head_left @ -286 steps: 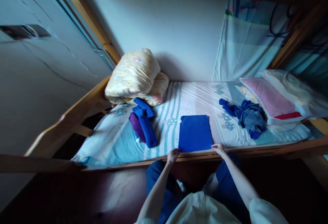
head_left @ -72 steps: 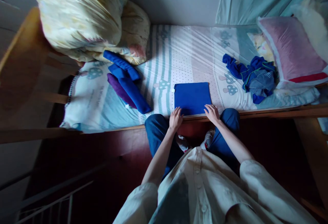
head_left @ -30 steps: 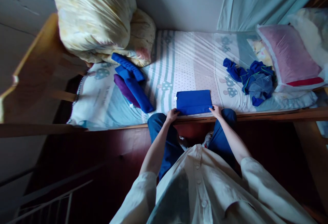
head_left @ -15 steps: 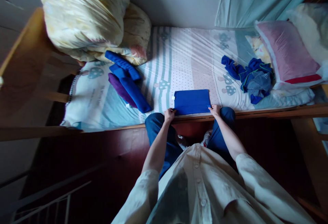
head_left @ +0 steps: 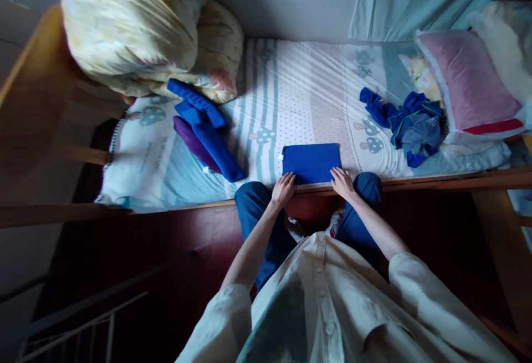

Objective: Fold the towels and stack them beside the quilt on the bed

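Observation:
A blue folded cloth (head_left: 311,162) lies flat as a rectangle at the bed's front edge, a small white tag on its left side. My left hand (head_left: 284,188) rests on its near left corner, fingers laid over the fabric. On the near right corner lies my right hand (head_left: 342,182), its fingers also stretched out on the cloth. Neither hand grips anything. To the left are blue rolled cloths (head_left: 216,149) beside a purple one (head_left: 192,142). A crumpled blue and grey garment (head_left: 415,124) sits to the right.
The patterned bed sheet (head_left: 307,91) covers the mattress. A large yellowish quilt (head_left: 133,19) is heaped at the back left. A pink pillow (head_left: 469,80) lies at the right. The wooden bed rail (head_left: 449,181) runs along the front, near my knees.
Both hands have let go of the cloth's near corners and moved inward, laying their fingers on top of its near edge. The cloth remains in nearly the same place.

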